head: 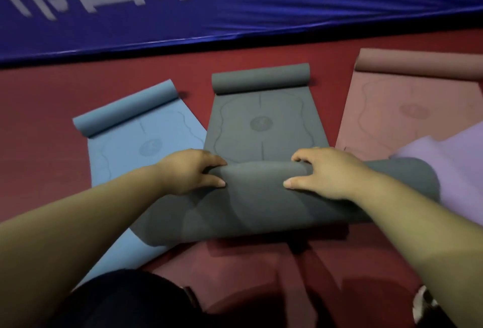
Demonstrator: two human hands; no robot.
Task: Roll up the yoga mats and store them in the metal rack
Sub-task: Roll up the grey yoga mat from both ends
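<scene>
1. Above the knee (125, 299), the left hand (193, 170) and right hand (324, 173) both grip the grey mat (261, 197), half rolled on the floor (39, 118).
2. The roll lies skewed, so it may wind unevenly.
3. It overlaps the blue mat (146, 144) and could drag it.

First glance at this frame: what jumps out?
Centre frame: the left hand and right hand grip the near roll of the grey mat. A blue mat lies left of it, a pink mat right, far ends curled. A blue banner with white lettering spans the top.
</scene>
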